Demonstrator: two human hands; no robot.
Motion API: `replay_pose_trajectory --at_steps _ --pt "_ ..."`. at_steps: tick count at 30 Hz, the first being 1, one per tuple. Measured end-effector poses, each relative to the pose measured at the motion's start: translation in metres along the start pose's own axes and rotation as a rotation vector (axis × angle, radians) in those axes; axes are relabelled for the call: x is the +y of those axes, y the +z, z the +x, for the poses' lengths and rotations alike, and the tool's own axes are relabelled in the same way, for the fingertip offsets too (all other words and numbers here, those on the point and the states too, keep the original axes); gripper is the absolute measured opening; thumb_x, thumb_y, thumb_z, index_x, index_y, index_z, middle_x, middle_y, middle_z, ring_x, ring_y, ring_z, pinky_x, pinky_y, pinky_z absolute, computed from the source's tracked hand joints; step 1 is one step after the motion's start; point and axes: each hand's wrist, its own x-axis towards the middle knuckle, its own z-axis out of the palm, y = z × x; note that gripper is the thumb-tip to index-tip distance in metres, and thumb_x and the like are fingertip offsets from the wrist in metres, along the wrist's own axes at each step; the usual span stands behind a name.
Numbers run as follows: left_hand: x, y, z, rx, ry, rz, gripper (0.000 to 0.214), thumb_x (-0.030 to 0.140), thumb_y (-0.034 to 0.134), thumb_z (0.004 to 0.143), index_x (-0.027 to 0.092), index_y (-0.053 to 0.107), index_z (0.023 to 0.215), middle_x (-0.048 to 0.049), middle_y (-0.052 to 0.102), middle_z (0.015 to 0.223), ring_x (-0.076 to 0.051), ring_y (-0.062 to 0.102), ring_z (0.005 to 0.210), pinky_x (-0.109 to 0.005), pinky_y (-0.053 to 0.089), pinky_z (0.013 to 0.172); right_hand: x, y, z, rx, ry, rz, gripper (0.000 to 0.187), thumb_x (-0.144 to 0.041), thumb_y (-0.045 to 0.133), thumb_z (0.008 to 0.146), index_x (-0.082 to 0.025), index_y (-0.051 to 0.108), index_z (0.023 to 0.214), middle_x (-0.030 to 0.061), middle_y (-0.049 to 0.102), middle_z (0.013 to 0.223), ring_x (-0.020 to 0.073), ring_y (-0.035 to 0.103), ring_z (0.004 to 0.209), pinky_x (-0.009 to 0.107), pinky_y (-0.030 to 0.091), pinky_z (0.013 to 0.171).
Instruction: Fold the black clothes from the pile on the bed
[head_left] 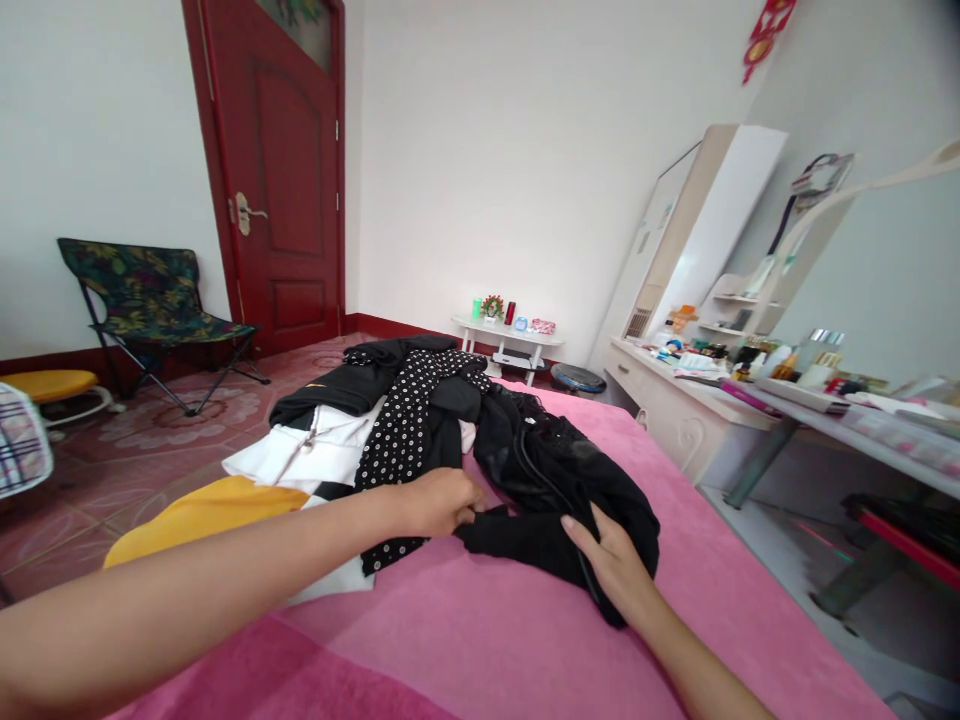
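Observation:
A black jacket (536, 540) with a shiny trim line lies bunched on the pink bedspread (465, 610). At its left end, my left hand (442, 503) pinches the edge of a sleeve-like part. My right hand (613, 560) grips the jacket on the right, thumb on top and the other fingers partly hidden by the cloth. Left of the jacket are a black dotted garment (401, 430), a white garment with a zip (337, 440) and a yellow garment (210, 510), overlapping in a pile. My left forearm passes in front of the yellow and white cloth.
A dressing table (697, 395) crowded with bottles and a mirror runs along the right. Beyond the bed stands a small white table (510, 330) with ornaments. To the left are a folding chair (150, 295), a yellow stool (49, 383) and a red door (281, 190).

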Motion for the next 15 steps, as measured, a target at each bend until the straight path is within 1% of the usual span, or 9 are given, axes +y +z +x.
replay_pose_trajectory --at_steps 2,4,7,9,10,11,12,13,15 --pt "-0.004 -0.029 -0.023 -0.073 -0.023 -0.046 0.01 0.02 0.058 0.08 0.021 0.067 0.085 -0.0015 0.069 0.083 -0.017 0.062 0.078 -0.023 0.044 0.071 0.004 -0.004 0.002 0.059 0.099 0.133 0.046 -0.046 0.056 0.083 -0.02 0.06 0.12 0.0049 0.064 0.119 0.0273 0.054 0.116 0.042 0.038 0.104" --pt "-0.015 -0.058 -0.049 -0.185 -0.071 -0.071 0.011 0.022 0.057 0.08 0.022 0.068 0.081 0.0005 0.068 0.077 -0.015 0.061 0.072 -0.021 0.042 0.067 0.005 -0.007 0.005 0.126 0.217 0.259 0.048 -0.047 0.06 0.08 -0.021 0.062 0.119 0.0042 0.068 0.11 0.0275 0.057 0.114 0.043 0.041 0.101" --pt "-0.039 -0.087 -0.084 -0.29 -0.203 -0.023 0.013 0.015 0.058 0.073 0.021 0.07 0.075 0.0004 0.067 0.072 -0.014 0.059 0.066 -0.021 0.039 0.06 -0.002 -0.009 0.013 0.261 0.319 0.408 0.05 -0.048 0.061 0.078 -0.022 0.06 0.12 0.0032 0.07 0.107 0.0265 0.059 0.111 0.041 0.044 0.098" --pt "-0.051 -0.093 -0.096 -0.335 -0.264 0.012 0.018 0.009 0.056 0.067 0.02 0.071 0.071 -0.0002 0.066 0.069 -0.014 0.058 0.063 -0.021 0.037 0.057 -0.014 -0.006 0.017 0.362 0.283 0.411 0.051 -0.049 0.058 0.08 -0.021 0.059 0.122 0.0033 0.068 0.112 0.0259 0.059 0.111 0.04 0.045 0.098" --pt "-0.052 -0.094 -0.096 -0.346 -0.281 0.02 0.02 0.008 0.056 0.066 0.019 0.071 0.07 -0.0003 0.066 0.068 -0.014 0.058 0.061 -0.021 0.037 0.056 -0.024 -0.003 0.017 0.393 0.228 0.361 0.051 -0.049 0.056 0.081 -0.021 0.058 0.123 0.0036 0.066 0.116 0.0259 0.057 0.113 0.041 0.043 0.099" --pt "-0.051 -0.094 -0.093 -0.334 -0.294 0.027 0.02 0.009 0.055 0.066 0.02 0.071 0.07 -0.0001 0.066 0.067 -0.014 0.057 0.06 -0.021 0.037 0.056 -0.035 0.001 0.016 0.384 0.153 0.276 0.05 -0.05 0.054 0.082 -0.021 0.058 0.123 0.0041 0.065 0.118 0.0263 0.056 0.115 0.041 0.042 0.1" --pt "-0.046 -0.093 -0.087 -0.29 -0.307 0.04 0.019 0.01 0.055 0.068 0.02 0.071 0.071 0.0003 0.066 0.067 -0.014 0.058 0.06 -0.021 0.037 0.056 -0.047 0.006 0.013 0.311 0.066 0.171 0.049 -0.049 0.054 0.082 -0.021 0.06 0.121 0.0047 0.064 0.119 0.0268 0.055 0.116 0.042 0.041 0.101" --pt "-0.038 -0.094 -0.079 -0.213 -0.319 0.059 0.017 0.013 0.055 0.071 0.021 0.07 0.073 0.0006 0.066 0.067 -0.014 0.058 0.061 -0.021 0.037 0.057 -0.059 0.011 0.009 0.17 -0.03 0.063 0.045 -0.048 0.056 0.082 -0.022 0.063 0.118 0.005 0.065 0.118 0.0271 0.055 0.115 0.042 0.041 0.1" --pt "-0.017 -0.093 -0.057 0.006 -0.331 0.096 0.017 0.02 0.052 0.078 0.022 0.069 0.08 0.0004 0.066 0.073 -0.014 0.059 0.066 -0.021 0.04 0.062 -0.079 0.017 -0.001 -0.192 -0.196 -0.094 0.031 -0.045 0.058 0.082 -0.024 0.071 0.101 0.004 0.069 0.109 0.0253 0.06 0.107 0.039 0.043 0.097"
